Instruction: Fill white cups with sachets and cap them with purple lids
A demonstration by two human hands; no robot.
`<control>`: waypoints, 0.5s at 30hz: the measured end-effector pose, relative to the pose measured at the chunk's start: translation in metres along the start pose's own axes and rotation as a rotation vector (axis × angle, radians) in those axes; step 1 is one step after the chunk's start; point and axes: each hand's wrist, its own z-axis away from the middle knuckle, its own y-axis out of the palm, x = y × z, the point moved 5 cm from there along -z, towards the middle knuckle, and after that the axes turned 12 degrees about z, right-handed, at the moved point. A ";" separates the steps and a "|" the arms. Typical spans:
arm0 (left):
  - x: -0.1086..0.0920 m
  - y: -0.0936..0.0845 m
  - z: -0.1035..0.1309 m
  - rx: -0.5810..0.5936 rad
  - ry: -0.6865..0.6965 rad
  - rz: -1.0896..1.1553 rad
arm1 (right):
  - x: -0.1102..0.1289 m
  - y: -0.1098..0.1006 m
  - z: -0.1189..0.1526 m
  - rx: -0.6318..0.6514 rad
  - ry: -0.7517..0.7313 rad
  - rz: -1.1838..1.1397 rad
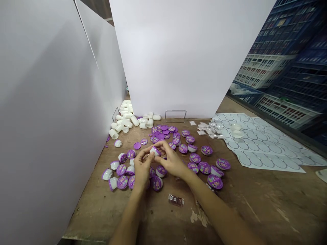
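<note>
Near the middle of the wooden table, a small white cup with a purple lid is held between both hands. My left hand grips its left side, thumb and fingers on the cup. My right hand has its fingers round the right and far side. Several purple-lidded cups lie around my left hand, some tipped over. More of them are spread to the right of my right hand. Beyond the hands is a pile of loose purple lids.
White empty cups are heaped at the back left. Small clear packets and sheets printed with circles are at the back right. A dark red packet lies in front. White panels stand behind and left; crates are beyond.
</note>
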 end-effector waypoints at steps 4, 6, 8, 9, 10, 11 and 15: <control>-0.004 -0.011 -0.031 0.142 0.040 -0.349 | -0.025 -0.007 -0.024 0.074 0.125 0.228; -0.018 -0.028 -0.054 0.039 0.153 -0.624 | -0.037 -0.005 -0.032 0.100 0.203 0.532; -0.036 -0.048 -0.077 -0.119 0.216 -0.934 | -0.045 0.001 -0.035 0.155 0.252 0.787; -0.044 -0.057 -0.088 -0.182 0.210 -1.081 | -0.047 0.006 -0.034 0.188 0.256 0.874; -0.049 -0.064 -0.098 -0.203 0.178 -1.203 | -0.048 0.011 -0.034 0.212 0.254 0.934; -0.051 -0.068 -0.106 -0.169 0.128 -1.287 | -0.048 0.015 -0.032 0.228 0.253 0.970; -0.024 -0.051 -0.114 0.293 -0.058 -1.286 | -0.047 0.029 -0.027 0.305 0.257 0.963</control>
